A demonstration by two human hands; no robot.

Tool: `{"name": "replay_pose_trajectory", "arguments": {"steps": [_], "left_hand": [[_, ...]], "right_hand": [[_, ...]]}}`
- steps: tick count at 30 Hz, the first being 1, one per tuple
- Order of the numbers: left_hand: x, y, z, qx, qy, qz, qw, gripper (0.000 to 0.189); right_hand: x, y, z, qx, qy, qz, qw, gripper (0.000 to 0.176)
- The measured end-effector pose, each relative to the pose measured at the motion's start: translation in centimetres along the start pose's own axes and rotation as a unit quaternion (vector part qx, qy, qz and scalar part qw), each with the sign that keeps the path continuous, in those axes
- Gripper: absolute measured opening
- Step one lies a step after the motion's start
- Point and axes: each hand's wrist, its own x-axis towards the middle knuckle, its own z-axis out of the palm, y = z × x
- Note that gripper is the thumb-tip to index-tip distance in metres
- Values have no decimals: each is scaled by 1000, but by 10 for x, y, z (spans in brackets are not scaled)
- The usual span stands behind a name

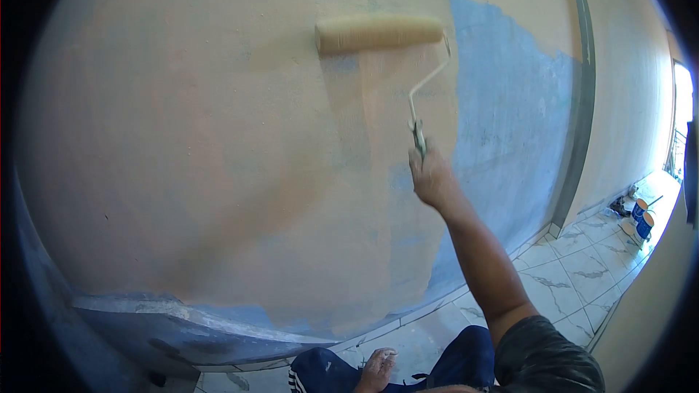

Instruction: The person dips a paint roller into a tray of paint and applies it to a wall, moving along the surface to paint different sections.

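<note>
My right hand (432, 175) is wrapped round the handle of a paint roller (382, 33), arm stretched up and forward. The roller's long beige sleeve lies against the wall (240, 124), joined to the handle by a bent wire frame. Beige paint covers much of this wall, with bluish-grey showing through in thin streaks under the roller. A larger bare bluish-grey area (513, 80) lies to the right. My left hand (377, 370), spotted with whitish paint, is low between my knees, fingers partly visible and loosely extended, with nothing seen in it.
Blue paint cans (644, 225) stand on the marbled tile floor (582, 266) at the far right, beside dark items. A grey vertical strip (582, 87) divides the walls. A bluish ledge (175, 327) runs along the wall's lower left. Bright light enters through an opening (681, 116).
</note>
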Motion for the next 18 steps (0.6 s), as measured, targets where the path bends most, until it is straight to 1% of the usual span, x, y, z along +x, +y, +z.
{"name": "replay_pose_trajectory", "arguments": {"steps": [1, 3, 4, 6, 7, 9, 11, 12, 13, 14, 15, 16, 18], "left_hand": [[-1, -6, -1, -1, 0, 1, 1000, 35], [3, -14, -2, 128, -18, 114, 985, 39], [3, -19, 0, 129, -16, 116, 985, 39], [2, -19, 3, 176, 25, 174, 969, 40], [2, -22, 0, 176, 27, 175, 968, 40], [4, -30, -4, 124, -2, 121, 985, 39], [3, -26, -4, 123, -3, 129, 984, 39], [4, -24, -3, 122, -3, 137, 983, 38], [5, -28, -3, 121, -3, 137, 983, 38], [5, -35, -1, 86, -2, 128, 988, 38], [6, -39, -1, 51, -1, 121, 991, 37], [2, -33, -2, 51, 0, 120, 991, 37], [-3, -11, -2, 120, -12, 122, 985, 36]], "right_hand": [[-12, 0, 1, -1, 0, -1, 1000, 36], [-22, -2, 2, 11, -28, 53, 998, 34], [-20, -1, 4, 2, 3, 15, 1000, 34], [-4, -18, -5, 7, -8, 27, 1000, 35], [9, -27, -10, 8, -19, 39, 999, 36], [39, -37, -13, 11, 10, 18, 1000, 36], [72, -52, -18, 3, 38, -20, 999, 36], [101, -50, -14, -75, 68, -107, 989, 34], [126, -47, -9, -151, 96, -191, 965, 33], [125, -78, -26, -88, 33, -119, 988, 32], [120, -118, -47, -24, -29, -47, 998, 31], [122, -134, -55, -23, -30, -47, 998, 31], [128, -153, -63, 79, 6, 21, 997, 25]]}}
